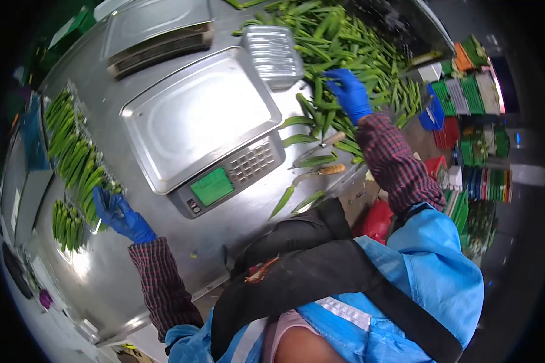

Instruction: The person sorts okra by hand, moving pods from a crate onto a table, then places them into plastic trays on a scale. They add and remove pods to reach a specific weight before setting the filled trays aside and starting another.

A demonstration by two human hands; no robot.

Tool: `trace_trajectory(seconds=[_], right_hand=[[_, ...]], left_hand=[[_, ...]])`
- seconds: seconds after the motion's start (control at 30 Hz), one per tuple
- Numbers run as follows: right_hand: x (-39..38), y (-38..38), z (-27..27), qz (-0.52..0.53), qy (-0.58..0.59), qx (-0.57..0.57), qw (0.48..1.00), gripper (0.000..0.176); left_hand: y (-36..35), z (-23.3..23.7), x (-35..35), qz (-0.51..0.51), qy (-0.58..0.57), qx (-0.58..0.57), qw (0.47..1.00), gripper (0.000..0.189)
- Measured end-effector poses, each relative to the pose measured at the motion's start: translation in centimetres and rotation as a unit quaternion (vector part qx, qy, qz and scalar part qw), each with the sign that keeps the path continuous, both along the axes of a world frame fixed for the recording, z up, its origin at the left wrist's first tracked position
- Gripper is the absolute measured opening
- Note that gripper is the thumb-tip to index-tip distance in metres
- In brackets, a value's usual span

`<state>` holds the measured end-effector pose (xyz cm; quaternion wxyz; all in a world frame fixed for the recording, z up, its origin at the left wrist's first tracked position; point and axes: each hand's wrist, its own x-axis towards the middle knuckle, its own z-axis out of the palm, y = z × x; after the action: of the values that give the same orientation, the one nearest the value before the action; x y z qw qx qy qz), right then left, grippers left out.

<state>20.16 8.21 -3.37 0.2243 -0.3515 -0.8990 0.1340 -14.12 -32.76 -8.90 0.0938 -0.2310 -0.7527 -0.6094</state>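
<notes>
Blue gloves cover both hands. My left hand (pixel 122 216) is at the left, its fingers apart and slightly bent, right at the edge of a row of clear trays packed with okra (pixel 75 151). A smaller okra pack (pixel 67 225) lies just beyond its fingertips. Over at the right, my right hand (pixel 350 95) reaches onto a heap of loose okra (pixel 369 57), fingers parted over the pods. Between the hands stands a digital scale (pixel 203 118) with a bare metal pan and a lit green display. Beside the pan is a stack of clear plastic trays (pixel 271 54).
Two wooden-handled knives (pixel 331 170) (pixel 333 139) lie among stray okra near the table's front edge. Behind the scale sits another metal device (pixel 160 48). A black crate (pixel 406 24) tips over the heap. Coloured crates (pixel 457 97) stand on the right.
</notes>
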Motion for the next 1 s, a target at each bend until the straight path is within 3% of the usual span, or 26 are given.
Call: trace_trajectory(seconds=[0.07,0.13,0.2,0.27,0.4,0.53,0.6,0.67,0.73,0.77,0.8,0.87,0.9,0.93,1.0], right_hand=[[-1.9,-1.5,-0.2,0.045,-0.088,0.063,0.993,0.026],[-4.3,0.4,-3.7,0.091,-0.054,0.125,0.986,0.02],[-7.2,1.7,-5.0,0.104,-0.176,0.132,0.97,0.017],[-8.5,3.2,-8.5,0.116,-0.168,0.109,0.973,0.013],[-7.9,3.3,-6.8,0.159,-0.19,0.139,0.959,0.012],[-8.6,5.5,-7.2,0.173,-0.157,0.088,0.968,0.017],[-8.2,6.2,-7.0,0.155,-0.127,0.0,0.98,0.017],[-7.6,7.1,-6.5,0.15,-0.122,-0.04,0.98,0.023],[-6.5,6.7,-5.2,0.071,0.147,-0.145,0.976,0.025],[-5.8,5.6,-3.8,0.066,0.249,-0.231,0.938,0.021],[-4.8,4.7,-2.4,0.136,0.283,-0.229,0.921,0.016],[-3.7,2.5,-1.5,0.286,0.314,-0.209,0.881,0.009],[-3.0,1.0,-0.9,0.334,0.347,-0.193,0.855,0.01],[-2.2,-0.2,0.3,0.368,0.325,-0.218,0.844,0.012],[-0.5,-0.9,0.7,0.385,0.26,-0.148,0.873,0.017]], left_hand=[[3.2,1.2,1.3,-0.037,0.007,-0.007,0.999,0.043],[6.1,2.9,3.4,-0.102,0.0,-0.038,0.994,0.042],[8.1,4.1,5.6,-0.142,0.003,-0.051,0.989,0.042],[9.5,5.2,7.2,-0.19,0.059,-0.112,0.973,0.041],[10.4,5.1,8.6,-0.195,0.052,-0.142,0.969,0.042],[13.5,5.8,10.4,-0.198,0.042,-0.16,0.966,0.039],[15.7,6.4,11.3,-0.199,0.021,-0.161,0.966,0.041],[18.0,7.3,11.8,-0.257,0.023,-0.204,0.944,0.042],[21.1,9.4,12.9,-0.273,0.066,-0.221,0.934,0.044],[22.6,10.6,13.1,-0.284,0.185,-0.228,0.913,0.047],[23.9,11.8,13.3,-0.291,0.302,-0.233,0.878,0.05],[26.2,14.4,13.4,-0.317,0.36,-0.229,0.847,0.05],[26.9,15.1,13.5,-0.338,0.419,-0.224,0.812,0.049],[26.9,15.1,12.9,-0.339,0.417,-0.223,0.813,0.049],[26.0,14.9,11.1,-0.473,0.42,-0.35,0.691,0.044]])
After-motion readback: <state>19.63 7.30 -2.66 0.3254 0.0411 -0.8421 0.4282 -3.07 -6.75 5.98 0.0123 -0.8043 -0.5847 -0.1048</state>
